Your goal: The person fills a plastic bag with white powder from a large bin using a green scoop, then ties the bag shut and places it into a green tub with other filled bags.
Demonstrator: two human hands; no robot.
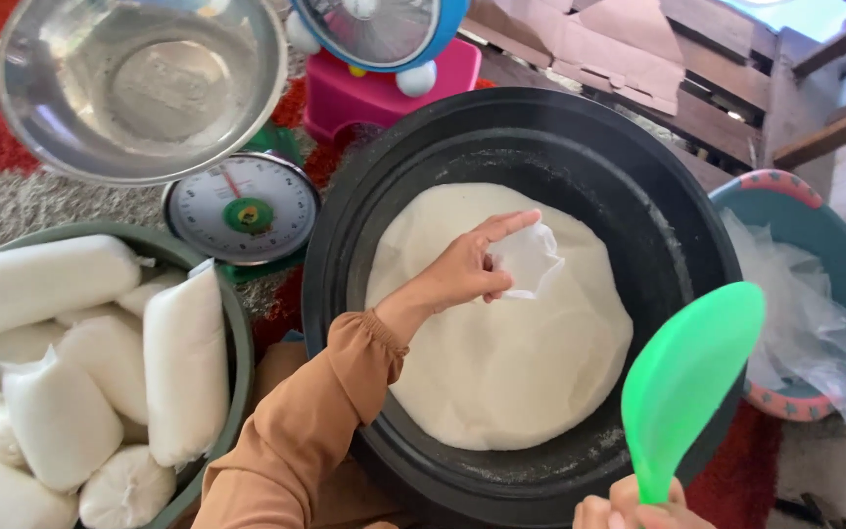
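My left hand (464, 266), in an orange-brown sleeve, reaches over a big black tub (658, 206) and holds a small clear plastic bag (531, 260) above the mound of white flour or dough (511, 362) inside it. My right hand (638, 509) shows at the bottom edge, gripping the handle of a bright green plastic scoop (687, 377) whose blade points up over the tub's right rim.
A green basin (232, 323) at left holds several filled white bags (183, 362). Behind it stands a dial kitchen scale (242, 208) with a steel bowl (139, 83). A teal basin (834, 245) with empty plastic bags (805, 333) sits at right. Wooden boards lie at the back.
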